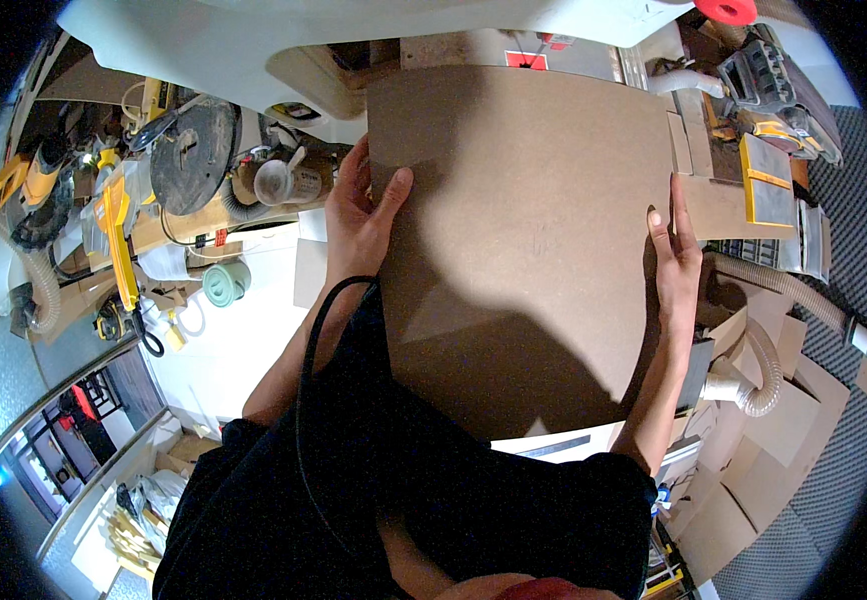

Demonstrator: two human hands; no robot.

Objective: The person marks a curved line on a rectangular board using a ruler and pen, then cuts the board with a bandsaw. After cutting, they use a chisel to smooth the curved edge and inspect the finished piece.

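A large brown board (518,220) fills the middle, its far edge beneath a white machine body (373,25). My left hand (363,210) grips the board's left edge near the far corner, thumb on top and fingers curled at the edge. My right hand (675,250) holds the right edge, thumb on the face and index finger stretched along the side. A black cable (305,380) arches past my left forearm and down over my dark clothing. Deep shadows fall across the board's face.
At left are yellow-black tools (113,230), a dark round disc (188,155) and a green roll (225,285) near a white surface (253,330). At right are ribbed hoses (765,370), cardboard sheets (773,440), yellow-trimmed equipment (763,160) and dark foam wall panels (843,500).
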